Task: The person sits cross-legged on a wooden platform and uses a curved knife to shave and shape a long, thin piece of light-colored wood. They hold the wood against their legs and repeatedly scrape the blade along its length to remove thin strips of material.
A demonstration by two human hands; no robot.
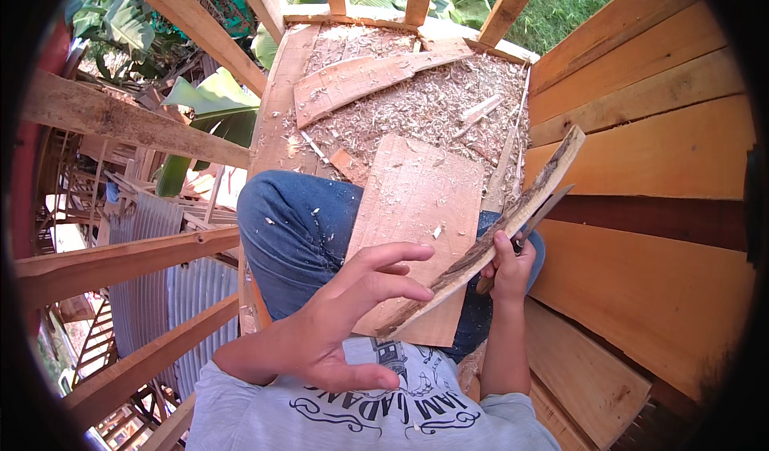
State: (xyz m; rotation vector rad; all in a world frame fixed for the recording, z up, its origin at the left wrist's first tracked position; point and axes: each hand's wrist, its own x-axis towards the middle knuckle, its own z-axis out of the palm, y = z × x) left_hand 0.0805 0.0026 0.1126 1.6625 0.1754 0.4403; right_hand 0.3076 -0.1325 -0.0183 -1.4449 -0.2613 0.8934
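Note:
Across my lap lies a flat rectangular wooden board [415, 203], dusted with a few shavings. A long, slightly curved strip of wood [460, 271] with a rough, bark-like edge slants above it, from near my shirt up to the right. My right hand [509, 268] is closed round the strip's middle and also grips a knife [551, 203]. The blade points up alongside the strip, and the handle end shows below my fingers. Near the strip's lower end, my left hand [340, 315] is open, thumb and fingers spread apart, with nothing in it.
Wood shavings [360, 102] cover the floor ahead, with a wide plank piece [352, 86] and small offcuts [481, 110] among them. A plank wall [641, 155] rises close on my right. Wooden rails [136, 259] border the left side, with corrugated sheets [144, 251] below.

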